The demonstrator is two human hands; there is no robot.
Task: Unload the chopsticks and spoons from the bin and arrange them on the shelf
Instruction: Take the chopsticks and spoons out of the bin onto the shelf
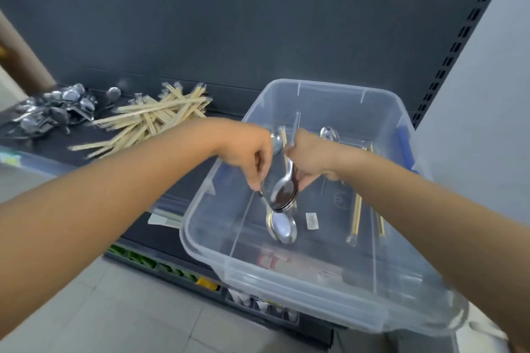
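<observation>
- The stack of spoons [284, 194] sat in the right hand [309, 157], whose fingers were curled round the handles; the nested bowls pointed down and toward the person, above the middle of the bin [315, 85].
- The left hand [249, 152] pinched the thin handle of a single spoon [282, 228] between its fingertips. That spoon's bowl hung just below the stack, low in the bin, and whether it touched the floor could not be told.
- Both hands met over the bin's centre, close together, knuckles nearly touching.
- The bin was clear plastic with a rounded rim and stood at an angle on the right, its near corner jutting past the shelf [57, 142] edge.
- More pieces lay inside it: loose chopsticks [357, 215] in sleeves along the right side, a far spoon [329, 133] near the back wall, and another spoon partly hidden behind the left hand.
- A small white tag [311, 221] lay on the bin floor, between the hanging spoon and the chopsticks.
- On the dark shelf to the left, a pile of chopsticks [155, 117] lay fanned and crossed.
- Further left, a heap of wrapped spoons [54, 109] lay beside that pile, well apart from the bin.
- A dark back panel [229, 23] rose behind the shelf, with a slotted upright [459, 37] at the right.
</observation>
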